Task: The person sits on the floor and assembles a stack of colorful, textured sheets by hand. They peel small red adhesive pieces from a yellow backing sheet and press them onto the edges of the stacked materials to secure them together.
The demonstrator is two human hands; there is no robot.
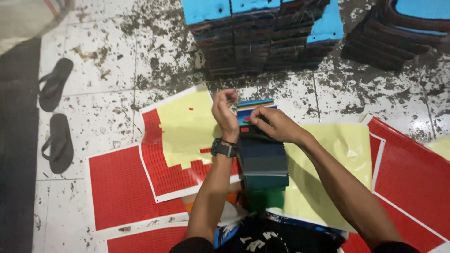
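A small red sticker (246, 119) is pinched by the right hand (274, 122) onto the long stack of dark foam pieces (262, 157), while the left hand (225, 110) is held loosely curled and empty just beside it, above the red and yellow sticker sheet (180, 140).

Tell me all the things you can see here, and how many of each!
Stack of flat foam pieces: one, dark blue and green, in front of the person, under both hands.
Small sticker: one, red, on the stack's top piece, by the right fingertips.
Sticker sheets: several, red with yellow backing showing where stickers are gone, spread on the floor.
Foam stacks: three or so, dark with bright blue tops, at the far side.
Flip-flops: two, dark grey, on the floor at left.
Floor: white tiles, spattered with dirt.
Wristwatch: one, black, on the left wrist.
Left hand: raised beside the stack.
Right hand: fingertips on the top piece.
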